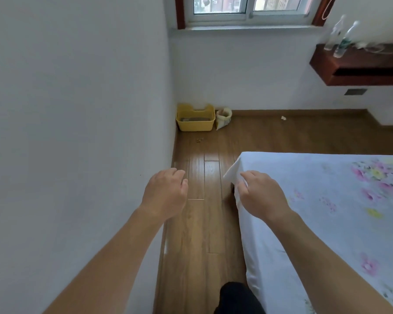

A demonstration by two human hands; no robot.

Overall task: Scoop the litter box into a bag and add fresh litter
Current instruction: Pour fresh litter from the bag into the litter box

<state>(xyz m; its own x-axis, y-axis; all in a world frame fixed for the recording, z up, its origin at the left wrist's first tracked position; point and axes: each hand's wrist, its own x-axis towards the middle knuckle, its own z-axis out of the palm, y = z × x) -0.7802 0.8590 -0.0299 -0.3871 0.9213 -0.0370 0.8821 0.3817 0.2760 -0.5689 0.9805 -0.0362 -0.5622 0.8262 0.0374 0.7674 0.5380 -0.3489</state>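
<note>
Yellow plastic litter box [195, 123] stands on the wooden floor [204, 223] in the far corner, against the left wall [77, 109] and below the window [247, 7]. Just right of it leans a small open sack [224, 118]. Some brown crumbs [199, 140] lie on the floor a little nearer. I see my left hand [166, 193] in the air above the floor, its grip loose, fingers lightly curled, holding nothing. My right hand [261, 196] is at the near-left corner of the bed [327, 211], and its grip pinches a thin white piece [233, 173]; bag or cloth, I cannot tell.
</note>
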